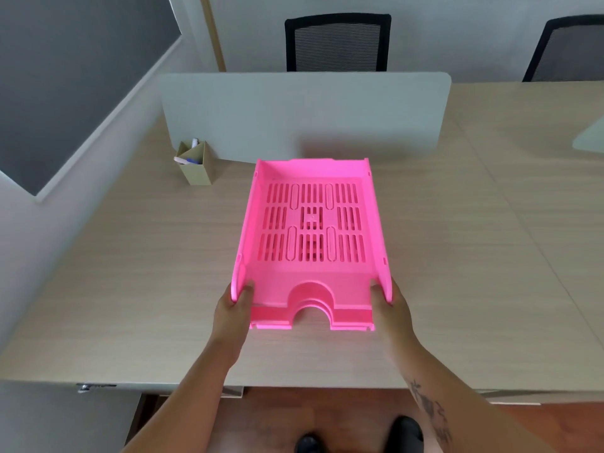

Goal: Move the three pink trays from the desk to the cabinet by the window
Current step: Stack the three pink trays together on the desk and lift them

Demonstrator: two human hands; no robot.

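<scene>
A stack of pink trays (312,279) with slotted bottoms sits in the middle of the wooden desk (130,273); a lower tray's front edge (271,317) shows beneath the top one. My left hand (232,310) grips the near left corner of the top tray's side wall. My right hand (389,308) grips the near right corner. How many trays are stacked I cannot tell for sure. The cabinet by the window is not in view.
A grey divider panel (304,116) stands across the desk behind the trays. A cardboard pen holder (195,165) sits at the back left. Two black mesh chairs (338,44) stand beyond the divider. My shoes (405,433) are on the floor below the desk edge.
</scene>
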